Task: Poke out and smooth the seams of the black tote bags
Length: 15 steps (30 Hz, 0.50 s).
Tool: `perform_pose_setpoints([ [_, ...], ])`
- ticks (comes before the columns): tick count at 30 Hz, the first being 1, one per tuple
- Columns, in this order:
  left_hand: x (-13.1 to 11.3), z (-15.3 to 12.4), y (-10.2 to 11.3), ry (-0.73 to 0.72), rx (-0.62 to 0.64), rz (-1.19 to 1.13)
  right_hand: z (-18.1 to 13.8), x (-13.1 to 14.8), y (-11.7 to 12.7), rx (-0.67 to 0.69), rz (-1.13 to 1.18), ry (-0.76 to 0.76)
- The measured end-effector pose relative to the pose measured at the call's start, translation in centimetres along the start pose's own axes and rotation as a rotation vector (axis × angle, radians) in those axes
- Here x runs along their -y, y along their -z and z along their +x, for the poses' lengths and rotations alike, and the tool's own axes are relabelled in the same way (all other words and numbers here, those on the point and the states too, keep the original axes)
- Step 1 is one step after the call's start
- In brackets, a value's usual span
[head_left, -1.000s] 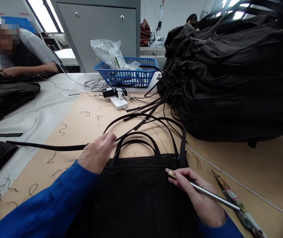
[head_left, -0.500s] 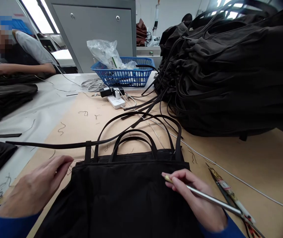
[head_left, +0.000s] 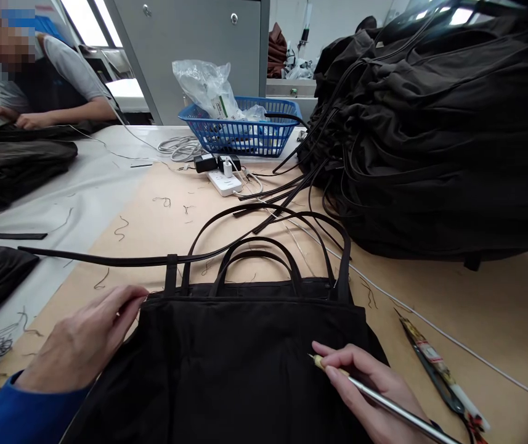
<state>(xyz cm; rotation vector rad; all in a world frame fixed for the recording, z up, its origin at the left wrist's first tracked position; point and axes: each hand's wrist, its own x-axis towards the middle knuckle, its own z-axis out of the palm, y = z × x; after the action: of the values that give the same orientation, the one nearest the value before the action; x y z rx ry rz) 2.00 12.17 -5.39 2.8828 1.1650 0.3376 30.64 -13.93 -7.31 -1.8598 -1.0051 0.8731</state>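
Note:
A black fabric bag [head_left: 240, 364] lies in front of me with its looped handles [head_left: 259, 242] pointing away. At its top left corner, the thumb and forefinger of my left hand [head_left: 81, 336] pinch together on the edge. My right hand [head_left: 360, 382] holds a slim silver pen-like tool [head_left: 384, 404] with a pale yellow front and a thin dark point. That point is just over the upper right part of the bag. A long black strap [head_left: 106, 260] runs leftward from a tab on the bag.
A big pile of black bags [head_left: 443, 142] fills the right back. A blue basket [head_left: 245, 132] with plastic stands behind a white power strip [head_left: 224, 183]. Scissors [head_left: 430, 370] with a marker-like stick lie at right beside a white cable [head_left: 467, 348]. A co-worker [head_left: 60, 86] works at far left.
My left hand has come right, onto the bag's corner. My right hand and the tool have moved down over the bag, with the tool's point now uncovered. The view has shifted slightly.

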Motion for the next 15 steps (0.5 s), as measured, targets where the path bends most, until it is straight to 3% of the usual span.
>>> perform_pose_setpoints([
  [8, -0.23, -0.15, 0.02, -0.009, -0.017, 0.069, -0.04, -0.50, 0.20, 0.047, -0.029, 0.035],
  [15, 0.51, 0.34, -0.14, -0.122, -0.054, 0.061, 0.06, -0.51, 0.27, 0.061, -0.074, 0.055],
])
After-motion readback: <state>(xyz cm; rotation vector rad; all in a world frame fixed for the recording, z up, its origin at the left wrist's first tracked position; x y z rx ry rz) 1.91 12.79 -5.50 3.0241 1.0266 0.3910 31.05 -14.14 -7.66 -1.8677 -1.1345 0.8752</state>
